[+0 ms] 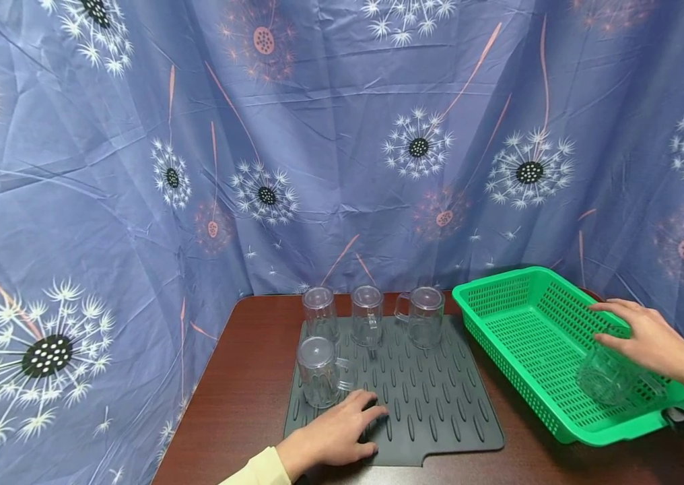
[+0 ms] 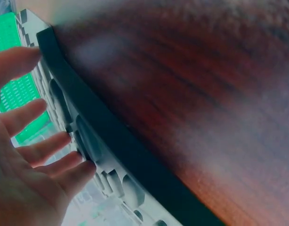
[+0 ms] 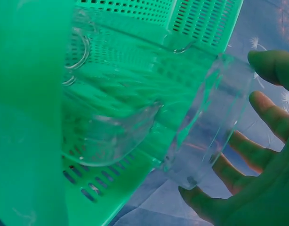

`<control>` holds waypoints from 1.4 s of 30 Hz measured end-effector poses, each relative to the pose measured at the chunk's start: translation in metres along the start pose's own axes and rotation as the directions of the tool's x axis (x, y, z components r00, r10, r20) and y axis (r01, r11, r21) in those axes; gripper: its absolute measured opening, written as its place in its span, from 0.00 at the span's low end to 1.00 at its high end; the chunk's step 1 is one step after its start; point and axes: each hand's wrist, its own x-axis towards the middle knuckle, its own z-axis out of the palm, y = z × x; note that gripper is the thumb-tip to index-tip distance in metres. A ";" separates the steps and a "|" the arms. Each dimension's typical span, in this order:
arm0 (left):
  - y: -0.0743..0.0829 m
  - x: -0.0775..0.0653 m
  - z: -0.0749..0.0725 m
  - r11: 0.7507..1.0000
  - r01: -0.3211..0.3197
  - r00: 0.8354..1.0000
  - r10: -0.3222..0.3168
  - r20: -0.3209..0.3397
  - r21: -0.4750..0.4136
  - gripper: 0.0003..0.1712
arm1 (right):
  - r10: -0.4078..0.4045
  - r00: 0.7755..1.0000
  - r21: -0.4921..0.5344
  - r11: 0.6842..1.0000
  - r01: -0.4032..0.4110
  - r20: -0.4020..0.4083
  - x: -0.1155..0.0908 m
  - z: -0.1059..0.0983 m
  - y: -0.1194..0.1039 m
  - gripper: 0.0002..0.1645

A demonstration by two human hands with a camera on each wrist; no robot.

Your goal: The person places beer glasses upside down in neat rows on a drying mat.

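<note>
My right hand (image 1: pixel 651 340) is over the near right part of a green plastic basket (image 1: pixel 502 364). Below its spread fingers is a clear glass mug (image 1: pixel 605 377). In the right wrist view the fingertips are right at one end of that mug (image 3: pixel 205 122), fingers loosely bent around its edge. My left hand (image 1: pixel 345 428) is low over the front of a dark grey ridged drying mat (image 1: pixel 463 424), fingers relaxed and apart, holding nothing. Just beyond it a glass mug (image 1: pixel 318 377) stands upside down, handle pointing right.
Along the mat's back edge are more upturned glass mugs: one at the left (image 1: pixel 320 316), one in the middle (image 1: pixel 367 320) and one at the right (image 1: pixel 425 320). A brown wooden table (image 1: pixel 221 391) bears everything. A blue patterned curtain (image 1: pixel 342 135) hangs behind and at both sides.
</note>
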 end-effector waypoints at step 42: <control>0.010 0.007 0.002 0.995 0.080 0.997 -0.079 -0.022 0.064 0.29 | 0.065 0.962 -0.035 0.998 -0.058 0.266 -0.005 -0.003 0.009 0.35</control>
